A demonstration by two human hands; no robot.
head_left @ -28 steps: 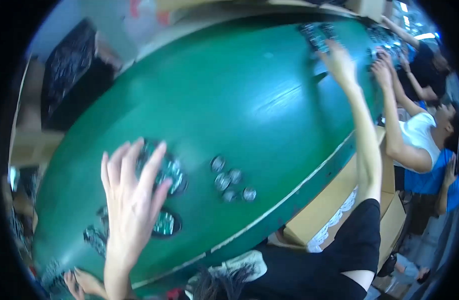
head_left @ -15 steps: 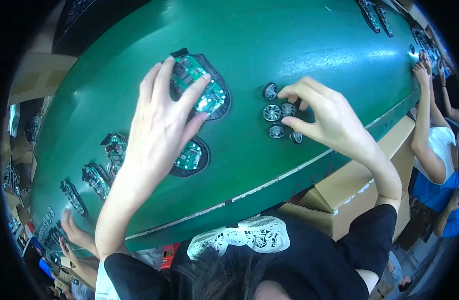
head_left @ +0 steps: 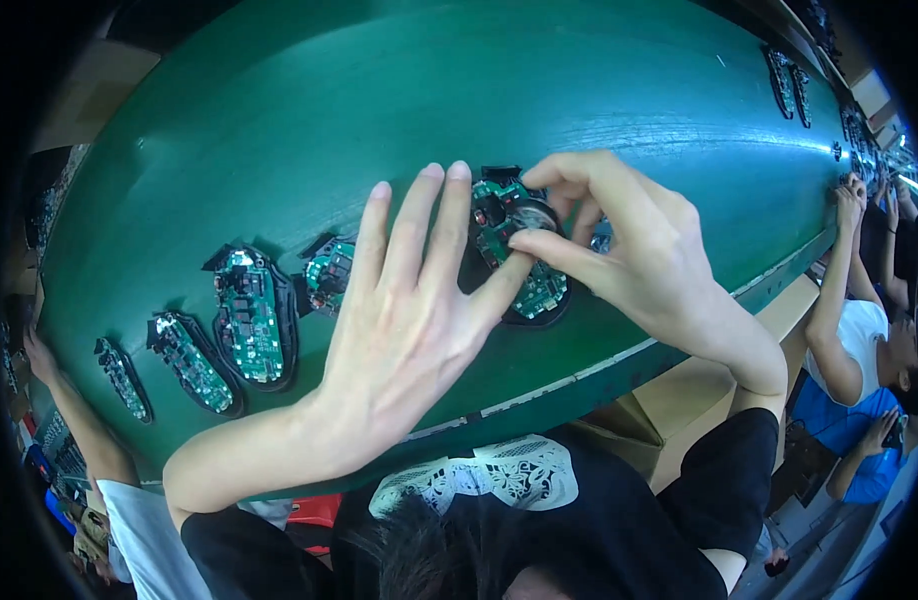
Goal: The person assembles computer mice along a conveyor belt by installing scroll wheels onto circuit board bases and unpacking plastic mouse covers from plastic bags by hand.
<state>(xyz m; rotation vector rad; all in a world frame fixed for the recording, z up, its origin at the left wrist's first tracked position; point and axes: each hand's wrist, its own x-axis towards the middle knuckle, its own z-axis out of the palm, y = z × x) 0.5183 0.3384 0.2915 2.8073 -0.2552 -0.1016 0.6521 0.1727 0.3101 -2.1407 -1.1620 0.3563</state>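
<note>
My right hand (head_left: 639, 230) pinches a small black-rimmed wheel (head_left: 534, 214) between thumb and fingers. That wheel sits over a green circuit board in a dark shell (head_left: 541, 292), which lies on the green table. My left hand (head_left: 404, 270) spreads over the board's left side. Its fingers are stretched out, and its thumb reaches onto the board beside the wheel. Part of another wheel (head_left: 601, 243) shows behind my right hand; any others there are hidden. Partly covered by my left fingers is a second board (head_left: 329, 275).
Left along the green table (head_left: 379, 80) lie more board assemblies: a large one (head_left: 251, 315), a narrower one (head_left: 194, 365) and a small one (head_left: 124, 380). Two more (head_left: 781, 82) lie far right. A cardboard box (head_left: 669, 420) stands below the near edge. Co-workers sit on both sides.
My right hand has picked up a wheel from the cluster and brought it over the board. The board now lies nearer the wheels, and my left hand has moved right and down.
</note>
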